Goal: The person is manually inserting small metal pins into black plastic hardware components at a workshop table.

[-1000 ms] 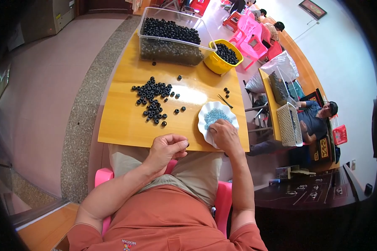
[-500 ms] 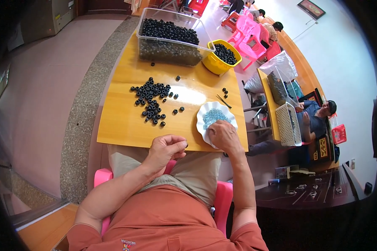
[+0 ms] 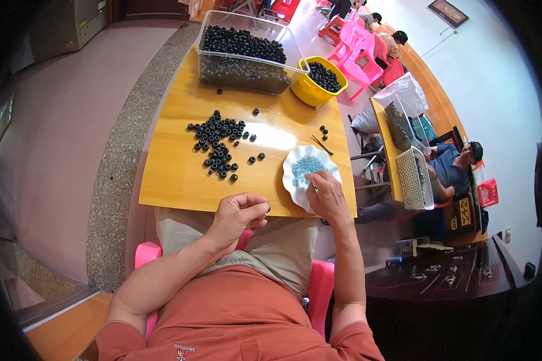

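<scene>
My left hand (image 3: 241,216) is closed in a pinch near the table's front edge. A small black bead-like piece (image 3: 268,209) shows between its thumb and fingertips. Over a white scalloped dish (image 3: 291,185) is my right hand (image 3: 329,197), its thumb and forefinger pressed together; whatever they hold is too small to make out. Tiny light-blue clear beads (image 3: 306,166) lie in the dish under those fingertips. To the left, a loose pile of round black pieces with holes (image 3: 220,129) is spread on the wooden table (image 3: 168,162).
Dark tweezers (image 3: 322,145) lie behind the dish, near a few black pieces. A clear plastic bin (image 3: 244,75) and a yellow tub (image 3: 310,93), both holding black pieces, stand at the back. Off to the right, a person (image 3: 451,168) sits by another table with a white basket (image 3: 414,180).
My right hand has drawn back slightly and lifted from the beads, with its fingertips now more visible. My left hand has stayed in place.
</scene>
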`<state>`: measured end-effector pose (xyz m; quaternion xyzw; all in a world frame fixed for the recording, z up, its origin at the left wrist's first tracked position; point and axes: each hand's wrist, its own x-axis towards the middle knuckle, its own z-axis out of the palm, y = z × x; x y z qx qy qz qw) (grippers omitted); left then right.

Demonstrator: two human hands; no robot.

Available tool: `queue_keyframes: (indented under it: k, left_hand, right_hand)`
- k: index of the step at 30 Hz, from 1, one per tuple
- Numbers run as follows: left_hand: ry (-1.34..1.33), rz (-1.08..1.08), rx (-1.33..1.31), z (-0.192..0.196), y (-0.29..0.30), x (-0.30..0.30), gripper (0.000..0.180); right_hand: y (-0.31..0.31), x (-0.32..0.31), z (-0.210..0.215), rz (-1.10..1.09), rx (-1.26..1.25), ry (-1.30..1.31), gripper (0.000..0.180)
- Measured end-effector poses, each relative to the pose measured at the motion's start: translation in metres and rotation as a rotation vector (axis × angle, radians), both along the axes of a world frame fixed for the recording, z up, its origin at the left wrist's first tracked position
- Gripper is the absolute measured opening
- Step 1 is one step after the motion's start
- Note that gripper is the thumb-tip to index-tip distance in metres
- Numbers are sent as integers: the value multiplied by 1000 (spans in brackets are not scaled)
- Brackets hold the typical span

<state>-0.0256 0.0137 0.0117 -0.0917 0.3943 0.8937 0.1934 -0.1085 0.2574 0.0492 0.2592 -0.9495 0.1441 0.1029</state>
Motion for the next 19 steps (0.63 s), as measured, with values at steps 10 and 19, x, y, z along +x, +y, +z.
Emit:
queue_keyframes:
  k: [10, 19]
  left_hand:
    - [-3, -8, -6, 0, 2, 1, 13]
    - [12, -31, -12, 1, 2, 2, 16]
  right_hand:
    - [3, 9, -12, -2, -353, 13, 12]
    - [-13, 34, -24, 154, -981, -518, 11]
